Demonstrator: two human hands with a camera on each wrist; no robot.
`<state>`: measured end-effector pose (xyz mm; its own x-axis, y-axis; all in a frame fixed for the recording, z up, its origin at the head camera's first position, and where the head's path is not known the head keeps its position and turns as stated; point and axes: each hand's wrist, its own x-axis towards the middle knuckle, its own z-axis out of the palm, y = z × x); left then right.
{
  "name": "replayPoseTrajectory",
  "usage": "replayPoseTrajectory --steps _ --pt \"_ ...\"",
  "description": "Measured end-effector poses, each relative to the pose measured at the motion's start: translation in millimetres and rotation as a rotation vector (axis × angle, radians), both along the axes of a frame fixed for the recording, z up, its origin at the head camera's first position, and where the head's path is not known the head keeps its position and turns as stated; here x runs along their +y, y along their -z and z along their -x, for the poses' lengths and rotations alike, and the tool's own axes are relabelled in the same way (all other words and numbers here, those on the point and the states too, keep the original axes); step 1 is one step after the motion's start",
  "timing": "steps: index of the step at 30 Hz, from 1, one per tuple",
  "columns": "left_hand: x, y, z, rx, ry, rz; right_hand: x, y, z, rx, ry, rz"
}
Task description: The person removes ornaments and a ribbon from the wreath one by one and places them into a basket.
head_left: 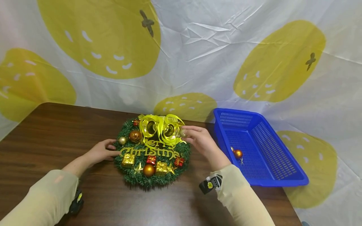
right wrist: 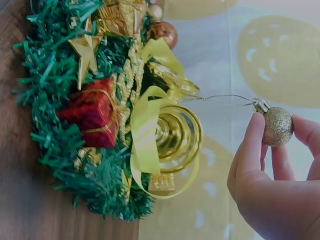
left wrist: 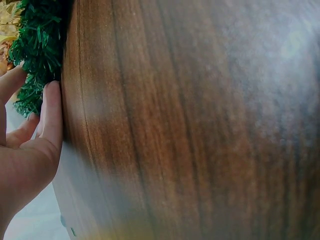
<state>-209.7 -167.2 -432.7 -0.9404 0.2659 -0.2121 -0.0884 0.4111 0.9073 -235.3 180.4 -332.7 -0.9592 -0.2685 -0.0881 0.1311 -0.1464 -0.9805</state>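
A green Christmas wreath (head_left: pixel 152 182) lies on the table, trimmed with "Merry Christmas" lettering, baubles, small gift boxes, stars and two gold bells (right wrist: pixel 175 137) with yellow ribbon. My left hand (head_left: pixel 103 152) holds the wreath's left rim, greenery between its thumb and fingers; in the left wrist view the lower fingers (left wrist: pixel 51 112) lie close along the tabletop. Between thumb and fingertips my right hand (head_left: pixel 201 141) pinches a small gold glitter bauble (right wrist: pixel 278 127), just right of the bells. From its cap a thin string loop (right wrist: pixel 225 98) stretches toward the bells and ribbon.
A blue plastic basket (head_left: pixel 282 182) stands at the table's right side, with an orange-gold bauble (head_left: pixel 238 153) and a partly hidden paler one inside. The brown wooden table (head_left: pixel 65 131) meets a white cloth backdrop (head_left: pixel 198 69) printed with yellow fruit shapes.
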Motion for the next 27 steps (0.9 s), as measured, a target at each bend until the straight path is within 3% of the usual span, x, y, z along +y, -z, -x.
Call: replayPoseTrajectory --steps 11,27 --pt "-0.4 1.9 0.6 0.001 -0.004 -0.012 15.2 -10.0 2.7 -0.012 -0.01 0.076" --pt "-2.1 3.1 0.6 -0.005 0.013 0.014 50.8 -32.5 7.5 -0.016 0.035 0.085"
